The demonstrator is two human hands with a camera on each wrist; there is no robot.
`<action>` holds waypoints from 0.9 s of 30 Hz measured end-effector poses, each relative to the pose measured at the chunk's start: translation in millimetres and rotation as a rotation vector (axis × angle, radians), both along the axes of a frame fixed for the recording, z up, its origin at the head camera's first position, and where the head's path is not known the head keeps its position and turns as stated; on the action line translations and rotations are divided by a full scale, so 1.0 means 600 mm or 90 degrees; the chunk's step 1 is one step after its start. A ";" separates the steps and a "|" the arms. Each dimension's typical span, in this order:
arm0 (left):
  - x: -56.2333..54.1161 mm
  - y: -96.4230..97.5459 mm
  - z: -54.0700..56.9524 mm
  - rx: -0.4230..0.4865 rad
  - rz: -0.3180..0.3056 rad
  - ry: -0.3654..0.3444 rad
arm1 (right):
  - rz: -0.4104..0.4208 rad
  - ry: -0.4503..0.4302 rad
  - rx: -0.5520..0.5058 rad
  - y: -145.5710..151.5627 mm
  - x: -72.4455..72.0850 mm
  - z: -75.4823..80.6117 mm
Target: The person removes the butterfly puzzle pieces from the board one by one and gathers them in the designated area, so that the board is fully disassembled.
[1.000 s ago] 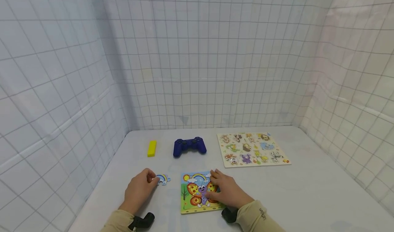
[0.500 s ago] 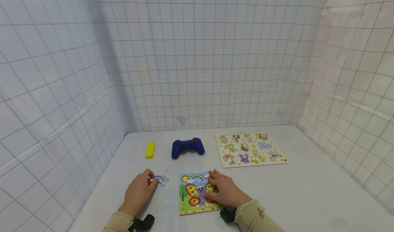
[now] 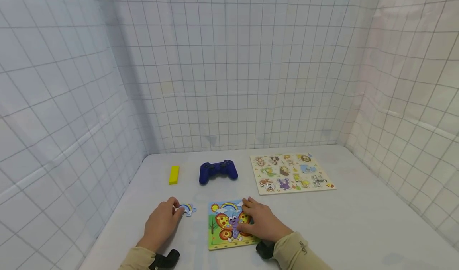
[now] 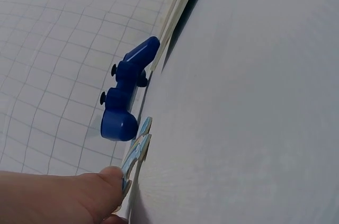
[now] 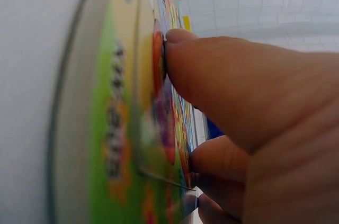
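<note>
Fingers [image 3: 174,201], left hand [image 3: 160,225]: pinching rainbow puzzle piece [image 3: 188,209] by its left edge, perhaps to keep the picture uncovered; piece lies apart from butterfly puzzle board [image 3: 229,245], toward ten o'clock. Right hand [image 3: 266,223]: spread, resting on the board's three-o'clock side, apparently steadying it, no piece seen gripped. Pose: left hand points to one o'clock, right to ten.
</note>
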State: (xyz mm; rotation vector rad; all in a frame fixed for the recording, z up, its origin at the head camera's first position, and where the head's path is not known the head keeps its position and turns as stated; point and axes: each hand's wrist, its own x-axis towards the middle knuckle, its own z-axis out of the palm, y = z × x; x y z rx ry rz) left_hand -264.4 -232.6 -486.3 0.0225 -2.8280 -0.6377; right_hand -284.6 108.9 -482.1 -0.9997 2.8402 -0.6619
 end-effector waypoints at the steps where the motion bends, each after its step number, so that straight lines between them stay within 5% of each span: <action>1: 0.000 0.000 0.000 -0.002 0.001 0.000 | 0.000 0.002 0.000 0.000 0.000 0.001; 27: 0.005 0.006 0.004 -0.027 0.012 -0.004 | -0.006 0.007 0.009 -0.001 0.001 0.001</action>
